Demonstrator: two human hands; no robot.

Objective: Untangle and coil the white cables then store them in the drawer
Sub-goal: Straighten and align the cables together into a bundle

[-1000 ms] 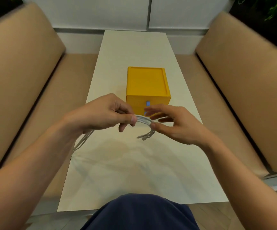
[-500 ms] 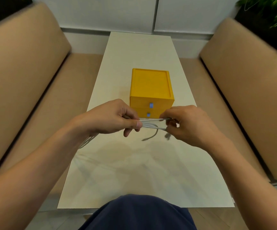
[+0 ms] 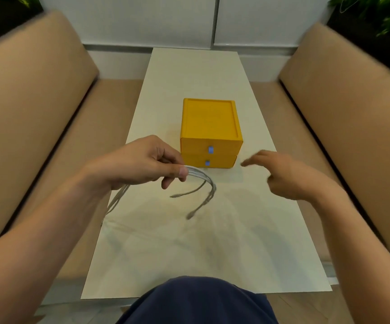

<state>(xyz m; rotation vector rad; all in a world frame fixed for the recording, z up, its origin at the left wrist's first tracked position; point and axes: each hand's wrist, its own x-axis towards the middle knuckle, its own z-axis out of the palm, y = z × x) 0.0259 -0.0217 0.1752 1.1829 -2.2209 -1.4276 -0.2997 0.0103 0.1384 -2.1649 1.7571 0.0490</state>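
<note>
The thin white cables (image 3: 201, 183) are held in the air just in front of the small yellow two-drawer box (image 3: 210, 122), above the pale rectangular tabletop (image 3: 189, 249). The left hand (image 3: 142, 164) pinches the bundle between the thumb and curled fingers (image 3: 168, 182). From the pinch, several strands arc to the right and droop, with their plug ends hanging loose over the tabletop. The remaining length trails down and left past the wrist toward the tabletop edge. The right hand (image 3: 282, 176) is beside the box, near the cables but clear of them. Its fingers are apart, loosely extended and holding nothing, and its outline is blurred.

Both drawers appear closed. Each has a small blue pull (image 3: 210, 149).

The step in hand is judged to be coiling, and it is far from complete. Recommended procedure:
- Maintain the left-hand pinch as the fixed anchor.
- Take the drooping ends with the right hand and align them.
- Lay even loops back into the pinch.
- Draw up the trailing length gradually, since a sharp pull may re-knot the strands.
- Open a drawer only once the coil is secure.
</note>
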